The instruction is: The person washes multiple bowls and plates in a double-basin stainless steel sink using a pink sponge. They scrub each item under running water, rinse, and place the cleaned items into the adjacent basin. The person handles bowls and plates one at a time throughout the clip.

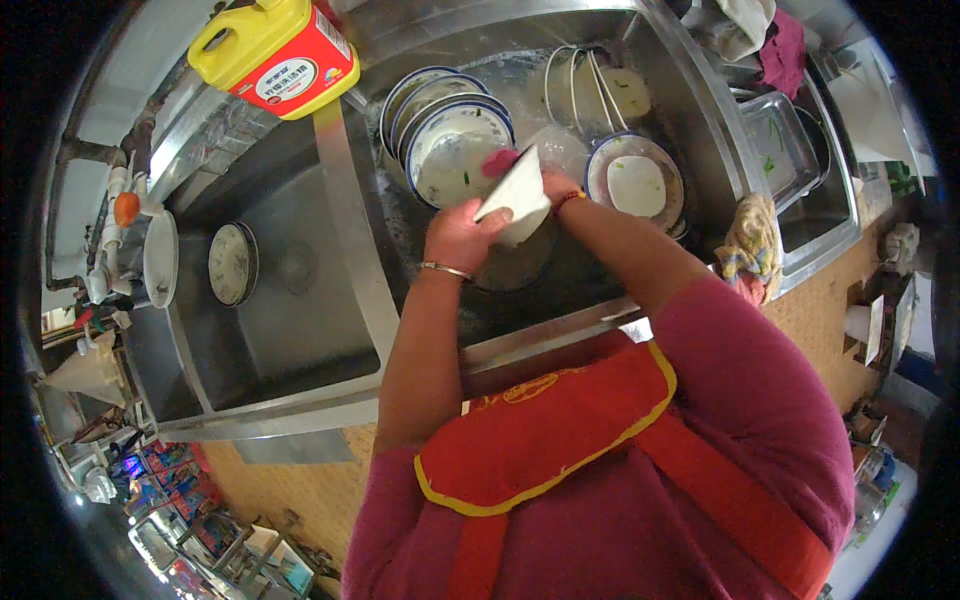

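Note:
My left hand (pixel 459 231) grips a white square dish (pixel 520 196), tilted up on edge over the middle sink basin (pixel 420 247), thumb on its near face. My right hand (pixel 559 189) is at the dish's right side, its fingers hidden behind it. A pink cloth (pixel 498 162) sticks out past the dish's far edge and appears to be in that hand. Just beyond are stacked blue-rimmed bowls (pixel 459 154) with bits of green. To the right, a blue-rimmed plate (pixel 673 176) carries another white square dish (pixel 636 186).
Several thin-rimmed dishes (pixel 586 90) stand on edge in cloudy water. A yellow detergent jug (pixel 281 64) rests at the back left. Small bowls (pixel 231 264) sit in the left basin (pixel 315 330). A rag (pixel 752 236) drapes over the right rim, near a clear tray (pixel 780 150).

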Demonstrator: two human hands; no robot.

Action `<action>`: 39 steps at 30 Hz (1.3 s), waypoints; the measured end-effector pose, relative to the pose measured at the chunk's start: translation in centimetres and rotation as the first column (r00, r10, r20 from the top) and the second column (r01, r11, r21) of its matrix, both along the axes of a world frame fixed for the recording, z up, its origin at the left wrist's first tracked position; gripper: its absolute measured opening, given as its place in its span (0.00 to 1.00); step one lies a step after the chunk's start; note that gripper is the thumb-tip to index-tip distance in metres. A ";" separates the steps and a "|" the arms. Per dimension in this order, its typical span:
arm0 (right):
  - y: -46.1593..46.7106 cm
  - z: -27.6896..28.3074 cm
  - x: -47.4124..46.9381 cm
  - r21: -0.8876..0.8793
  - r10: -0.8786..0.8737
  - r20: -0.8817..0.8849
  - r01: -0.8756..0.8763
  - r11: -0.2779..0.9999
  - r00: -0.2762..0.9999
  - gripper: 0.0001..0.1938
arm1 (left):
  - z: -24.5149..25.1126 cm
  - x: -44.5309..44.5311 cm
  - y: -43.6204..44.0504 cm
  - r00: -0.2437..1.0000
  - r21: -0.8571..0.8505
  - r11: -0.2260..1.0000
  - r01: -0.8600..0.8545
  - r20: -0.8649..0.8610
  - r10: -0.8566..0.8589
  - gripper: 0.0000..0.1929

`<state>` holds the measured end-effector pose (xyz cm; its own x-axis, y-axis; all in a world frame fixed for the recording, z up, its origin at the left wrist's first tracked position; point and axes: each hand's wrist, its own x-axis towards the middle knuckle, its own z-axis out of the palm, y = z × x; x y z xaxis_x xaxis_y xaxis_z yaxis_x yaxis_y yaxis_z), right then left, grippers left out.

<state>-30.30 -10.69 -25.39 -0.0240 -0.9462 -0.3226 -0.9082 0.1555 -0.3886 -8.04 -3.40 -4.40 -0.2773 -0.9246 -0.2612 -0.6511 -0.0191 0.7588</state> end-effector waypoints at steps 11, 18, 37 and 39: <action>7.3 22.6 7.3 -0.612 0.529 0.171 -0.331 0.718 0.831 0.15 | -0.2 0.0 -1.4 0.727 0.312 0.765 -0.564 -0.252 0.639 0.37; 2.4 17.1 6.4 -0.429 0.399 -0.213 -0.452 0.782 0.892 0.15 | -1.2 -0.5 -0.8 0.667 0.299 0.775 -0.557 -0.395 0.631 0.31; 4.3 23.3 10.5 -0.629 0.212 -0.439 -0.467 0.621 0.873 0.09 | -0.7 0.6 -2.5 0.583 0.333 0.682 -0.651 -0.355 0.731 0.28; 7.3 23.1 11.6 -0.647 0.437 -0.245 -0.482 0.591 0.865 0.10 | -1.1 1.4 -3.7 0.466 0.485 0.638 -0.598 -0.437 0.769 0.27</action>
<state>-18.69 -3.43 -2.24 0.4797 -0.7885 0.3849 -0.8072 -0.5686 -0.1588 -6.62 -7.07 -5.53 0.2534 -0.8127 -0.5247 0.2026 -0.4858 0.8503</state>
